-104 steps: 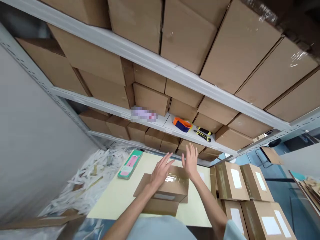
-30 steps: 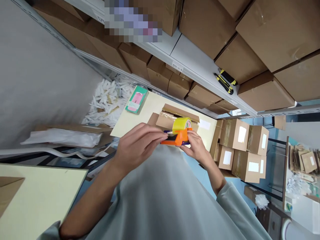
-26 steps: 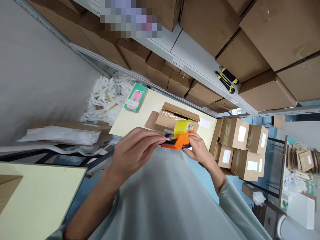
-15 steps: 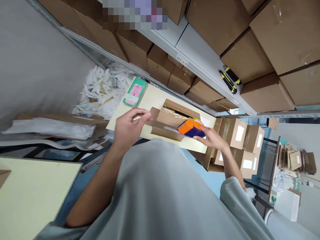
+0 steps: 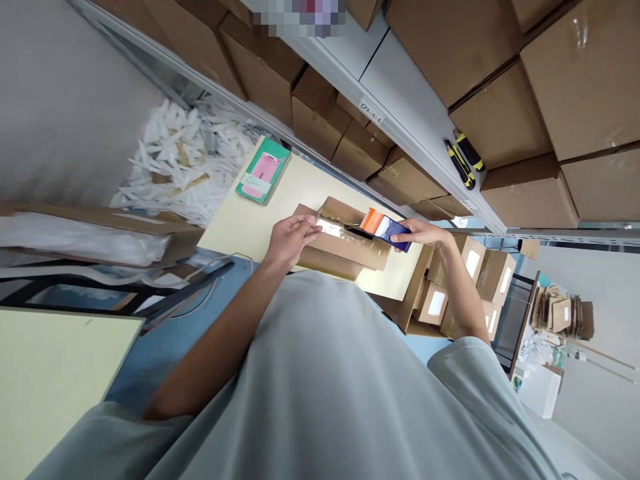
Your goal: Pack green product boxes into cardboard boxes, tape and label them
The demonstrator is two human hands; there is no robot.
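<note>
Laying tape along the long brown cardboard box [image 5: 357, 252] looked like the step in hand; the box lay on the cream tabletop [image 5: 313, 179], between and slightly below the two hands. Doing it well probably called for keeping the tape end pinned near the left fingers, drawing the dispenser away from it in a straight line with steady tension, and keeping the strip centred over the dark gap that showed just left of the dispenser, flaps pressed level so no wrinkle formed. The left hand [image 5: 293, 239] was nearly closed, thumb and fingertips pinched at the near end of the shiny clear tape [image 5: 333, 227]; which part of that film was stuck down and which hung free, could not tell. The right hand [image 5: 423, 233] was wrapped around the orange and dark-blue plastic tape dispenser [image 5: 395, 232], thumb on top, fingers mostly hidden beneath, its orange end turned toward the left hand. Up and left of the left hand sat a green flat box with a pink panel [image 5: 263, 171], well apart from the work.
</note>
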